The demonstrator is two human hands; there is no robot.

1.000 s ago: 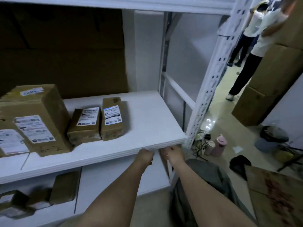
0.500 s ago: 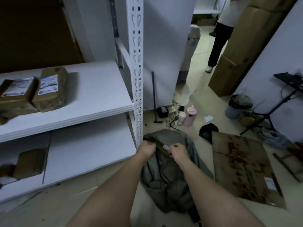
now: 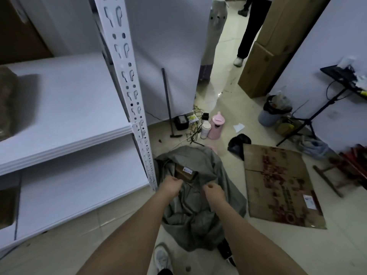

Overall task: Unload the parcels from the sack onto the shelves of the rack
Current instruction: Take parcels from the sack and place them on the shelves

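The left hand [image 3: 171, 186] is at the mouth of the grey sack [image 3: 196, 205], with its fingers curled around the cloth edge, so it grasps the sack. The right hand [image 3: 214, 192] is just beside it, on the other side of the opening, and its fingers are also curled into the cloth and hold it. Between the two hands, a little further away, a brown cardboard parcel [image 3: 183, 172] with a white label shows inside the open sack. The sack lies on the tiled floor, just beside the foot of the white perforated upright [image 3: 127, 76] of the rack. The white shelves [image 3: 65, 120] of the rack are on the left; another brown parcel [image 3: 8, 100] lies on the upper one, at the picture's edge. To the right of the sack, a flattened cardboard sheet [image 3: 282, 187] lies on the floor. Behind the sack stand a pink jug [image 3: 216, 126] and a white bottle [image 3: 205, 130]
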